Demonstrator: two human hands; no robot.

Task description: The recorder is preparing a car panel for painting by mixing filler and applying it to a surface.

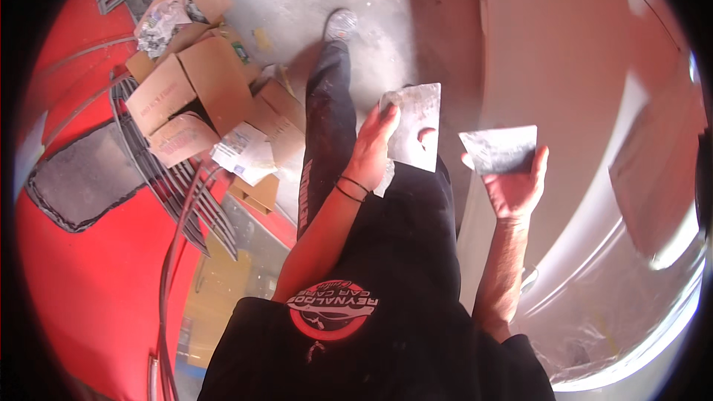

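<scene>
My left hand (373, 148) is closed round the left edge of a pale, smeared mixing board (413, 115), its thumb lying on top. A small reddish curved spot shows on the board; whether it is a hole or a dab of paste I cannot make out. Under that hand pokes a small greyish piece (386, 178). To the right, my right hand (514, 191) grips a flat putty spreader (501, 147), shaped like a trapezoid and dark with smears along its lower side. The spreader is held apart from the board, with fingers at both of its sides.
A pinkish-grey car body panel (564, 104) curves along my right, its lower part shiny. On the left, opened cardboard boxes (215, 82) with crumpled paper stand against a red car panel (82, 267). A dark grille (163, 171) and a hose (174, 275) lie there. Grey floor (275, 0) stretches ahead.
</scene>
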